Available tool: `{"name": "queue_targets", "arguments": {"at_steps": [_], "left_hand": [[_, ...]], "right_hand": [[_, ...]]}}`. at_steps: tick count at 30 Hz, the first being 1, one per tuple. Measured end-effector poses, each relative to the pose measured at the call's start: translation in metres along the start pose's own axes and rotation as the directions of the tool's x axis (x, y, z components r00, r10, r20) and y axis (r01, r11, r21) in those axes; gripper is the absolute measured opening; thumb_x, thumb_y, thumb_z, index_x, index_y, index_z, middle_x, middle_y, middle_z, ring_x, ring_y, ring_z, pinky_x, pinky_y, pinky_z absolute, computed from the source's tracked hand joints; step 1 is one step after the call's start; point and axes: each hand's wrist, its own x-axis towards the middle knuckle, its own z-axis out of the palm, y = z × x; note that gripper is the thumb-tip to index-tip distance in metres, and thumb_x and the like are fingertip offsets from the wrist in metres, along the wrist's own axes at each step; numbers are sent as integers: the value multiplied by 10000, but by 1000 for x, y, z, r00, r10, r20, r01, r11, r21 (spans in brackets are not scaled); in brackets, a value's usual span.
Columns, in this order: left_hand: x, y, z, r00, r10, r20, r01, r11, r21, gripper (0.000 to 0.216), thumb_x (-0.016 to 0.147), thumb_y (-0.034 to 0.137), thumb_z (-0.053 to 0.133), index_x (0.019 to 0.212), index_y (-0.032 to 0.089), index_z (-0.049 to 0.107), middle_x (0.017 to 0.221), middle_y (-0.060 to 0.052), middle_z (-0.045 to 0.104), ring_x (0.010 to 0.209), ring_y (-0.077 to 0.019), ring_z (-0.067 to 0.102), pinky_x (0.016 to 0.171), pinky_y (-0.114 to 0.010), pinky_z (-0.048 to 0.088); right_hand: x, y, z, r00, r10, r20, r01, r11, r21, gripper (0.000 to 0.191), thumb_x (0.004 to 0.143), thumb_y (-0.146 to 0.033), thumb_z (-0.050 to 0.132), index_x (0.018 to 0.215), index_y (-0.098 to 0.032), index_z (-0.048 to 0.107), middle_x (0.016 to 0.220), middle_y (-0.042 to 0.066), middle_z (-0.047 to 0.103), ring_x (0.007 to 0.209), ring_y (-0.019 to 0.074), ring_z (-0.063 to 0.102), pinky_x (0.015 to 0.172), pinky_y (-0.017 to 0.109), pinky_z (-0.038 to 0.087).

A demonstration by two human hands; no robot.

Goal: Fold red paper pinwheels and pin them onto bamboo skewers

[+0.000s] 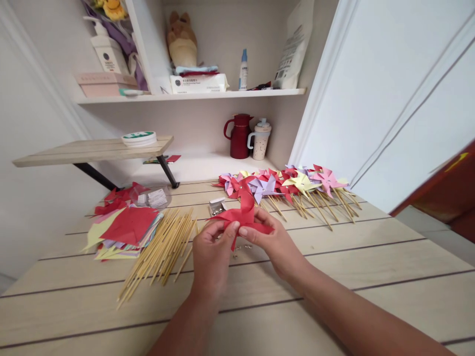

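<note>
A red paper pinwheel (245,210) is held between both hands above the middle of the table, its blades folded in and standing out around the centre. My left hand (213,252) pinches it from the left, thumb near the middle. From the right, my right hand (272,242) grips it with the thumb close to the other thumb. No stick shows on this pinwheel. Small metal fasteners (243,247) lie on the table just below the hands. Behind the paper stands a small open box (217,205) with shiny bits in it.
Wooden sticks (159,252) lie in a loose pile at left, beside a stack of coloured paper (128,227). Several pinwheels on sticks (300,185) lie at the back right. A raised wooden stand (92,150), a red jug (241,137) and a cup (261,141) are farther back.
</note>
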Motion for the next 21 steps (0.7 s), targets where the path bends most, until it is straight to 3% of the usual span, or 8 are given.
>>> {"name": "queue_targets", "arguments": {"at_steps": [8,15,21], "left_hand": [[-1,0,1,1000,-24,-6,24,999,40,240,743,425,777,769,187,756,710,1,688,651,-122,581,635,-227,462],[-2,-2,4,1000,-6,-12,6,999,47,249,736,425,776,735,180,729,688,-5,686,641,-130,587,615,-235,457],[5,-2,3,999,46,-5,-46,999,7,258,681,353,818,856,175,755,1012,-91,713,881,-206,674,771,-318,541]], "right_hand": [[0,4,-3,998,8,-57,-13,996,-88,211,766,-383,803,849,-193,763,820,25,723,778,184,630,762,314,492],[-1,-1,-3,995,-40,-87,20,975,-221,197,804,-374,754,768,-182,729,723,-1,662,676,152,545,653,288,431],[0,-9,-5,995,-71,-66,48,952,-303,159,813,-332,723,753,-185,707,705,-8,661,670,152,548,648,279,423]]}}
